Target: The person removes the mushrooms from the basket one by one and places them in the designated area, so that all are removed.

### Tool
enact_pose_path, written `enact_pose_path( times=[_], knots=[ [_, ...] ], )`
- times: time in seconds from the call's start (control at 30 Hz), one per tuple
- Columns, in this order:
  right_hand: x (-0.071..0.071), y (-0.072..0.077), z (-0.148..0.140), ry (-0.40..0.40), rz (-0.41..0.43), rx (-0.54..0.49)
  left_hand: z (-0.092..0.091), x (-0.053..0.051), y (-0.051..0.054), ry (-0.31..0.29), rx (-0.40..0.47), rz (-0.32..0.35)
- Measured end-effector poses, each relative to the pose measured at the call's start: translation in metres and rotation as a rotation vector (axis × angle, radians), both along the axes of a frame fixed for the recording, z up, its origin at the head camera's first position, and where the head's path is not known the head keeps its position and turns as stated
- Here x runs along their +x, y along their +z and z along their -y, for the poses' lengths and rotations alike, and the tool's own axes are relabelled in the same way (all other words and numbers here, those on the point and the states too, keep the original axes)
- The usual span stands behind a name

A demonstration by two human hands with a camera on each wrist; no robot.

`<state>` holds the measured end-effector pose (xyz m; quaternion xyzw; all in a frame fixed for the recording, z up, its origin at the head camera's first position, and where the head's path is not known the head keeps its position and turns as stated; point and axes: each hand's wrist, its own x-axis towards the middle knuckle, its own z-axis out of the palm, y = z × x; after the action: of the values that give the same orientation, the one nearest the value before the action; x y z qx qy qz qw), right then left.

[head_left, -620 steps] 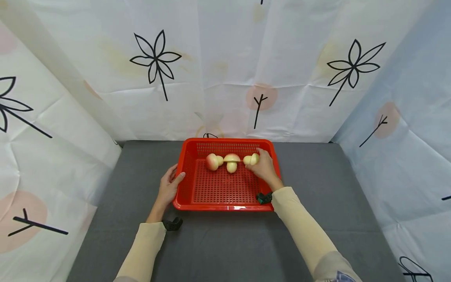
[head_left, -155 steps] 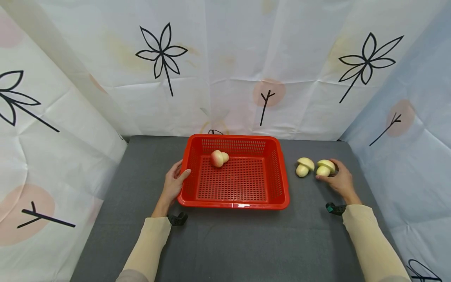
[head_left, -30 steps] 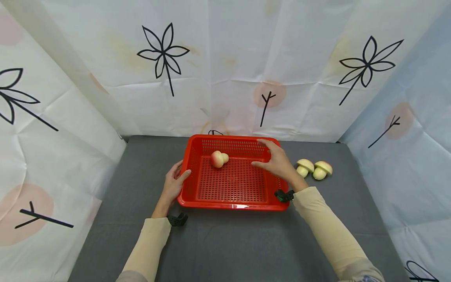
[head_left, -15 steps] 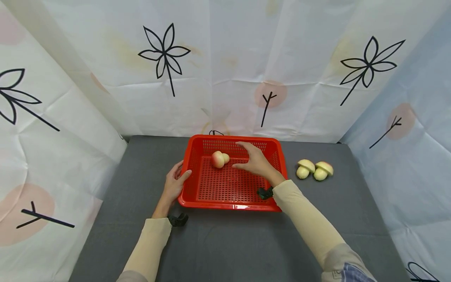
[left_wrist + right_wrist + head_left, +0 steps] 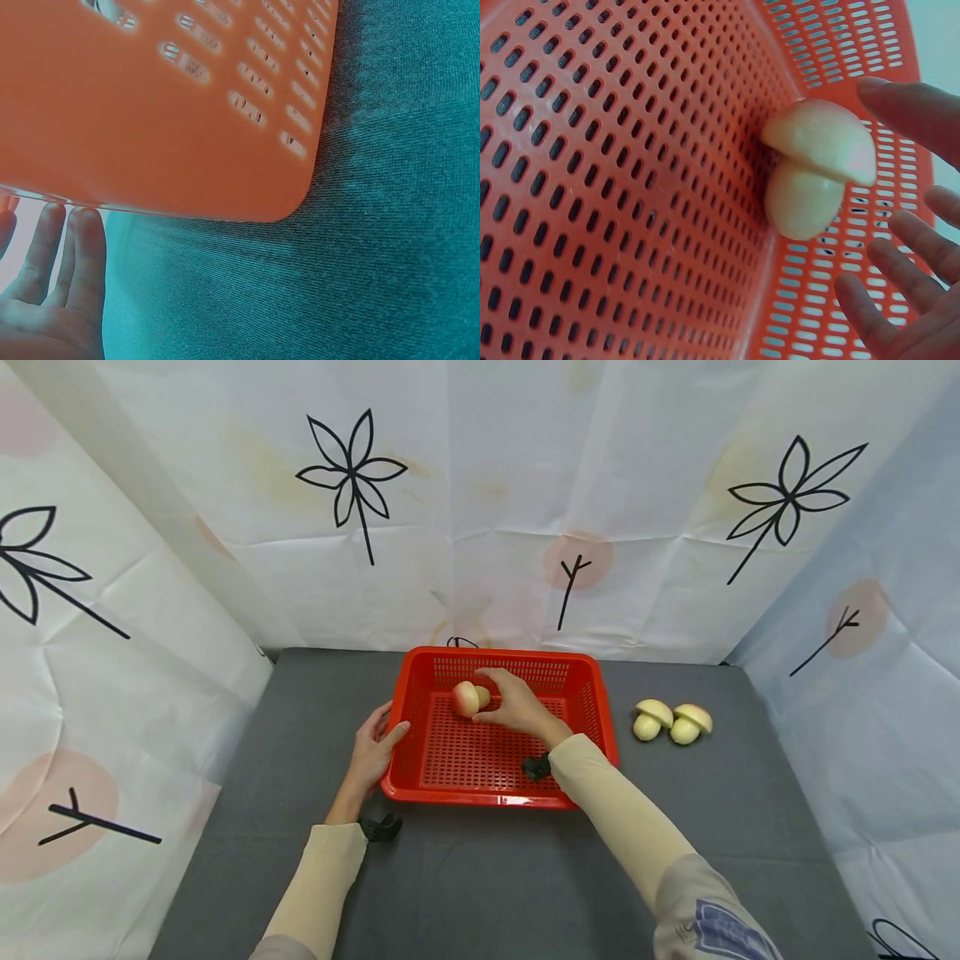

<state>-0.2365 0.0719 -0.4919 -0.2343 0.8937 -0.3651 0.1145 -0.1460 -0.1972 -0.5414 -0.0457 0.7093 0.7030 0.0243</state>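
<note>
Head view: right sleeve [image 5: 615, 814] blocks the near right corner of the red basket [image 5: 480, 797]; both sleeves cut off at the bottom edge. Wrist views crop both hands; left palm mostly out of frame there. Left hand [image 5: 367, 750]: thumb over the basket's left rim, fingers along the outside, holding it. Right hand [image 5: 513, 703]: inside the basket, thumb and fingers spread wide, nothing gripped, right beside the peach mushroom [image 5: 465, 699], which lies on its side toward the far left. Two pale mushrooms [image 5: 652, 719] sit right of the basket on the gray tabletop [image 5: 480, 877], side by side.
</note>
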Motion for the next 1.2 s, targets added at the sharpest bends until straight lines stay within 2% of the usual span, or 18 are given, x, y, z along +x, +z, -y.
enact_pose_path(
  times=[0.2, 0.43, 0.53, 0.83, 1.2],
  knots=[
    [-0.003, -0.008, 0.009, 0.021, 0.013, -0.011, -0.001, 0.001, 0.002, -0.008, 0.020, 0.022],
    [-0.008, -0.016, 0.018, 0.024, -0.005, 0.001, -0.004, 0.006, 0.023, -0.025, 0.023, 0.042],
    [-0.008, -0.017, 0.021, 0.041, -0.017, 0.008, -0.005, 0.008, 0.027, -0.031, 0.015, 0.036],
    [-0.008, -0.020, 0.027, 0.074, -0.033, 0.097, -0.001, 0.001, 0.001, 0.001, 0.020, 0.010],
    [-0.001, -0.022, 0.022, 0.042, -0.047, 0.166, -0.002, 0.000, 0.001, 0.013, -0.011, -0.006]
  ],
)
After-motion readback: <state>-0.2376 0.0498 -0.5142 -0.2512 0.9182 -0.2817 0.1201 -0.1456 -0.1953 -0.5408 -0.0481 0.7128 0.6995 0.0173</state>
